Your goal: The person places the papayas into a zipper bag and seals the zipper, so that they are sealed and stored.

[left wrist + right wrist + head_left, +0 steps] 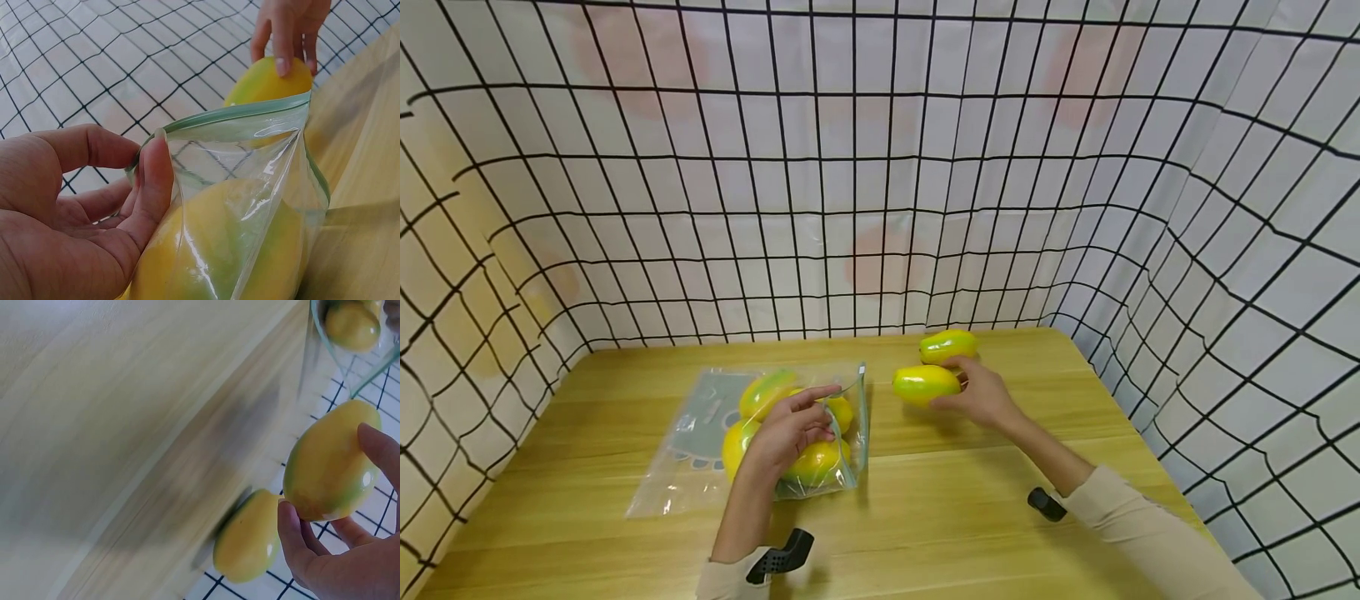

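A clear zip bag (681, 467) with a pale green zip edge lies on the left half of the table, with several yellow-green mangoes (820, 463) inside. Its mouth faces right and stands apart. My left hand (75, 206) pinches the zip edge between thumb and finger. My right hand (982, 395) grips a mango (331, 462) by its right end, just off the table and to the right of the bag's mouth. Behind it another mango (948, 346) rests on the table near the back edge.
A wooden table (940, 517) spreads under everything. White cloth walls with a black grid net (820, 183) close in the back and both sides. Small black devices (1047, 504) sit at each wrist.
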The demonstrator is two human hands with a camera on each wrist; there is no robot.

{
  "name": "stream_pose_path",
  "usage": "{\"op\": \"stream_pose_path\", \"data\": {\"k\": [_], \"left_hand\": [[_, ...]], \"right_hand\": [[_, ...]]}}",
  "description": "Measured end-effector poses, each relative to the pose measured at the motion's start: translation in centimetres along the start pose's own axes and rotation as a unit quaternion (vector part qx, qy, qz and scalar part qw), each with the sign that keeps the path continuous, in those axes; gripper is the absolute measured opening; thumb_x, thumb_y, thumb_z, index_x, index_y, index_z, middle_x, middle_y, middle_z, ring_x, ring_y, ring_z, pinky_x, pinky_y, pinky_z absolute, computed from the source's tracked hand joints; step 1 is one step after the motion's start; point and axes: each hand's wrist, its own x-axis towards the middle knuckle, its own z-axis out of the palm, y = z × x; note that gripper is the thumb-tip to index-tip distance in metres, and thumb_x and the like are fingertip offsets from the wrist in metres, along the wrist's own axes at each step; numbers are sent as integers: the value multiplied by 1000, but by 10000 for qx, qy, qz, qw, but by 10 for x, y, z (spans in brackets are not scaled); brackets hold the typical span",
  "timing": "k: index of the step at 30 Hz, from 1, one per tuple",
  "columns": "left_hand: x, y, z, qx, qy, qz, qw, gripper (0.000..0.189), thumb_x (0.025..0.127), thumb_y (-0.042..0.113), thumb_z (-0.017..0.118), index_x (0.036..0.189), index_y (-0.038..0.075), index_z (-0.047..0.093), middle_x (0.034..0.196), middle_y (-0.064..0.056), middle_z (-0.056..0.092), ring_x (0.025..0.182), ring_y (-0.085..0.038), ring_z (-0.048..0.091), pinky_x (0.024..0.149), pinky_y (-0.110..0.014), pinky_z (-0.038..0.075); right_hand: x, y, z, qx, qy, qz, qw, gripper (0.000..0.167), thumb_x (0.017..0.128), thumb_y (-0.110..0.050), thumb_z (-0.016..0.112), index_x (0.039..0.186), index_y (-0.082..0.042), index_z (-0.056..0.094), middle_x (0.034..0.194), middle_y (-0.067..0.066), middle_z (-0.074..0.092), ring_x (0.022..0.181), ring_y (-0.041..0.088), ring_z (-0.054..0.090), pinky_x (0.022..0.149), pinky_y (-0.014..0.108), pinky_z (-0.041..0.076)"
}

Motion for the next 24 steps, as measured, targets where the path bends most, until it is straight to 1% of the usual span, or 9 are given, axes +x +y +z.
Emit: {"op": "stream_pose_path", "data": {"k": [7, 9, 15, 24], "left_hand": [[0, 0, 0, -3, 60, -45, 10000, 49, 98, -3, 50, 147, -6, 46, 88, -6, 54, 68, -15, 61, 70, -22, 60], [0, 0, 1, -11, 59, -51, 10000, 49, 98, -3, 51, 147, -6, 47, 88, -6, 54, 68, -15, 61, 71, -22, 60], [0, 0, 1, -13, 53, -40, 10000, 50, 97, -3, 52, 147, -6, 47, 87, -7, 54, 67, -16, 61, 70, -22, 60], [-1, 0, 1, 2, -66, 81, 9999, 50, 98, -3, 50, 148, -8, 43, 86, -5, 55, 68, -13, 61, 69, -21, 59]], "right_hand": [[-2, -9, 12, 46, -128, 181, 9997, 72, 77, -35, 87, 138, -10, 58, 121, 15, 67, 106, 29, 62, 84, 42, 55], [-3, -10, 16, 69, -162, 212, 9996, 72, 76, -35, 87, 137, -11, 59, 122, 14, 67, 107, 29, 62, 85, 42, 55], [-4, -17, 25, 81, -297, 270, 9992, 71, 73, -35, 90, 134, -13, 61, 122, 12, 67, 107, 28, 60, 85, 41, 54], [-8, -25, 39, 10, -635, 274, 9976, 70, 71, -37, 90, 131, -14, 63, 116, 10, 68, 102, 25, 61, 76, 35, 53]]}}
